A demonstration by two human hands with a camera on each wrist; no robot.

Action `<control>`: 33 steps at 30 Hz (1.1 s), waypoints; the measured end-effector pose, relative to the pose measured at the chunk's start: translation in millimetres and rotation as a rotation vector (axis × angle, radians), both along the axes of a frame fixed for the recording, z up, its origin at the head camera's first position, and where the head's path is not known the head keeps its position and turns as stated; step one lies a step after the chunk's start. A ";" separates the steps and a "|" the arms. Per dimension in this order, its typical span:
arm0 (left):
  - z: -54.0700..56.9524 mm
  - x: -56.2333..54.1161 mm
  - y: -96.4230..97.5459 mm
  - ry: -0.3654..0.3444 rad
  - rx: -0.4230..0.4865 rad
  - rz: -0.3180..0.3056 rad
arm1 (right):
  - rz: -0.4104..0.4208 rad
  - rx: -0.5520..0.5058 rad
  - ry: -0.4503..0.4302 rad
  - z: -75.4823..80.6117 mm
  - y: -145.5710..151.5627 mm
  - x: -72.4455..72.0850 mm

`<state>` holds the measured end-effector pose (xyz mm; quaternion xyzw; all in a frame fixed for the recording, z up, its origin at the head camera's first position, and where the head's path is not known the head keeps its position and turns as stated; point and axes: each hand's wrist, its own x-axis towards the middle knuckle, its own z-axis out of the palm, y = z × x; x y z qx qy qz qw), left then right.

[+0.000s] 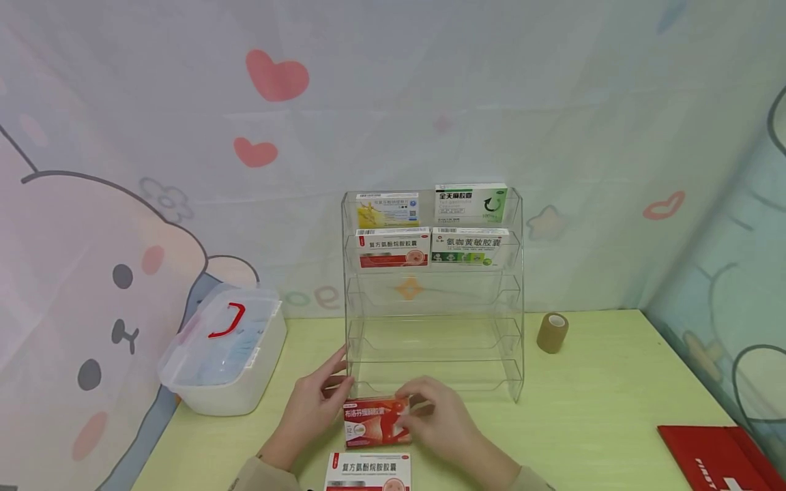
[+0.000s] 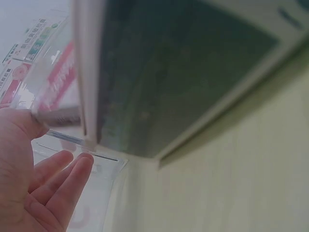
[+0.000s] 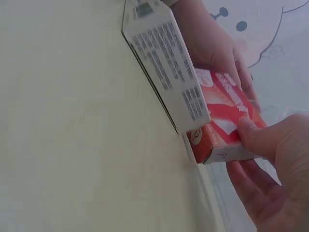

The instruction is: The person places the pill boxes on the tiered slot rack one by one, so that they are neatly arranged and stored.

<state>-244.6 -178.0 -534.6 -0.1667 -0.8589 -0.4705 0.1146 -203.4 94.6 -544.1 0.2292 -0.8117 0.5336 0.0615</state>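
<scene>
My right hand (image 1: 439, 423) grips the right end of a red ibuprofen capsule box (image 1: 368, 424), thumb on its front face and fingers behind in the right wrist view. The box stands close in front of the lowest tier of a clear acrylic rack (image 1: 430, 351). My left hand (image 1: 313, 399) is by the rack's lower left corner, its thumb at the box's left end in the left wrist view and its other fingers loosely extended. Nearer me is a white-and-red medicine box (image 1: 368, 470), cut off by the head view's lower edge.
Upper tiers hold a yellow-and-white box (image 1: 387, 211), a green-and-white box (image 1: 471, 204), a red-and-white box (image 1: 393, 249) and another white-and-green box (image 1: 469, 249). A lidded plastic case (image 1: 270, 354) stands left. Right are a tan bandage roll (image 1: 552, 334) and a red first-aid pouch (image 1: 706, 450).
</scene>
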 end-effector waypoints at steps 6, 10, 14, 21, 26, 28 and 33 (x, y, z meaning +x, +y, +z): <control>-0.9 -0.8 -1.0 0.012 0.001 -0.005 | 0.013 -0.063 -0.063 11.4 9.8 -3.2; -1.2 -1.8 -1.3 0.030 -0.004 -0.007 | 0.011 -0.090 -0.028 21.0 14.3 -5.9; -1.9 -2.6 -1.6 0.057 0.002 -0.010 | -0.001 -0.104 0.069 29.6 20.8 -9.3; -3.5 -3.5 -1.0 0.028 0.020 -0.020 | -0.069 -0.132 0.194 44.8 35.2 -17.2; -4.6 -3.8 -1.3 0.037 0.026 -0.023 | -0.130 -0.112 0.215 61.1 41.9 -22.0; -4.9 -3.7 -1.4 0.047 0.025 -0.025 | -0.141 -0.103 0.221 69.3 43.8 -23.8; -3.7 -3.3 -2.0 0.030 0.027 -0.025 | -0.173 -0.084 0.250 94.0 47.2 -29.2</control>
